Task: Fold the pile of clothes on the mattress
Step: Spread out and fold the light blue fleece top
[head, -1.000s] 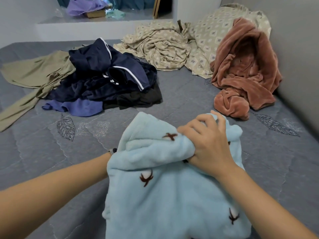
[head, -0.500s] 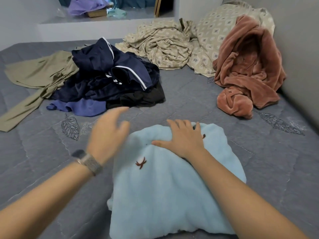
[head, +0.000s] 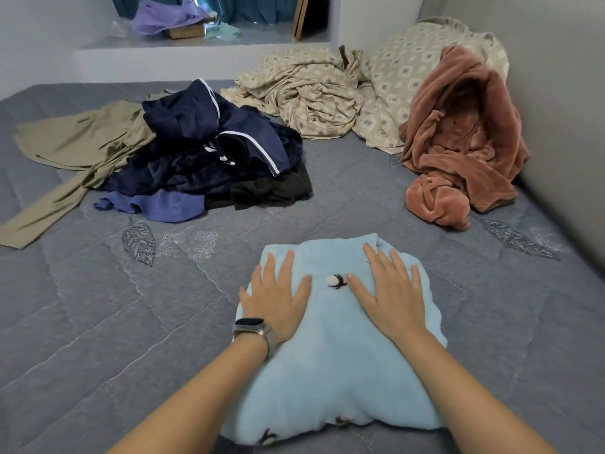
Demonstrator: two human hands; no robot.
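Observation:
A folded light-blue fleece garment [head: 330, 362] with small brown-and-white motifs lies flat on the grey quilted mattress [head: 98, 322] right in front of me. My left hand [head: 276, 293], with a watch on its wrist, presses flat on the garment's left part, fingers straight. My right hand [head: 388, 290] lies flat on its right part, fingers spread. Farther back on the left sits the pile of clothes [head: 209, 152]: navy pieces with white stripes, a black one, a purple-blue one.
An olive garment [head: 75, 149] sprawls left of the pile. A beige patterned sheet [head: 327, 93] and a pink-brown fleece robe [head: 465, 139] lie at the back right against the wall [head: 563, 93]. A ledge [head: 196, 44] with purple cloth runs behind the mattress.
The light-blue garment was folded over and laid down. My right hand let go of its grip and flattened; my left hand came down from the air onto the garment.

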